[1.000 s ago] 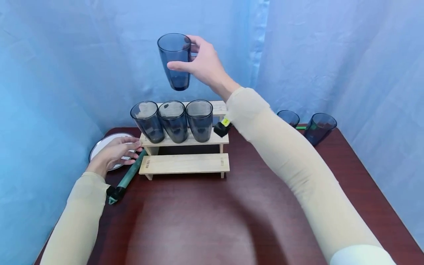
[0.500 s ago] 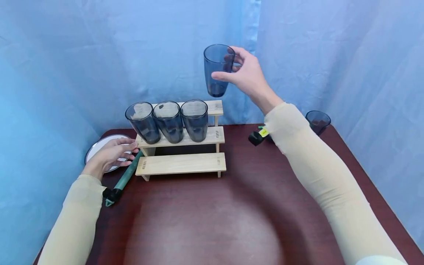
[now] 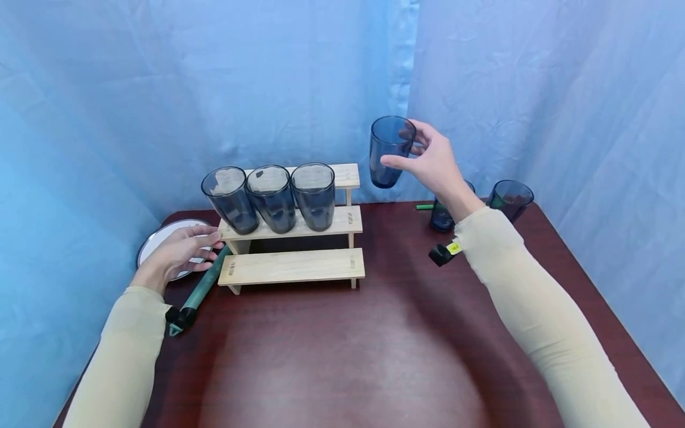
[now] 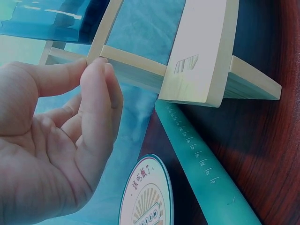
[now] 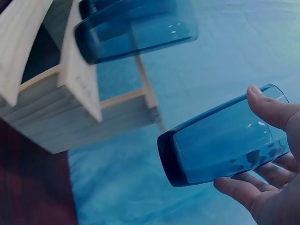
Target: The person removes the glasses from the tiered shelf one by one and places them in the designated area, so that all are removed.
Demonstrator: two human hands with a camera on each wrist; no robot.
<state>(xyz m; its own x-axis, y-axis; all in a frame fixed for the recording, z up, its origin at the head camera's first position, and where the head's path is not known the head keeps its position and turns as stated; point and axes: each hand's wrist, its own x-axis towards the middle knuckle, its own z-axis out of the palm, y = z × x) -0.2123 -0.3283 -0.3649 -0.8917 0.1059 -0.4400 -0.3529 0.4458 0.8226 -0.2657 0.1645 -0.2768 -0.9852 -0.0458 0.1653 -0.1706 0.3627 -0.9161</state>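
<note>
My right hand (image 3: 436, 160) holds a dark blue drinking glass (image 3: 387, 160) in the air, right of the wooden tiered stand (image 3: 291, 266). In the right wrist view the thumb and fingers wrap the glass (image 5: 220, 145) near its rim. At the stand's left end, my left hand (image 3: 179, 249) pinches the edge of the middle shelf; in the left wrist view its thumb and index finger (image 4: 96, 89) meet at the wood. On that shelf a left glass (image 3: 235, 205), a middle glass (image 3: 275, 205) and a right glass (image 3: 317, 202) stand side by side.
Behind my right wrist stand a partly hidden glass (image 3: 441, 217) and another glass (image 3: 511, 199), near a thin green strip (image 3: 424, 207). A white plate (image 3: 160, 241) and a green tube with a printed scale (image 3: 202, 285) lie left of the stand. Blue curtains (image 3: 299, 77) hang behind.
My right hand has carried its glass rightward from above the stand, then lowered it beside the stand's right end. The left hand keeps its place at the shelf edge.
</note>
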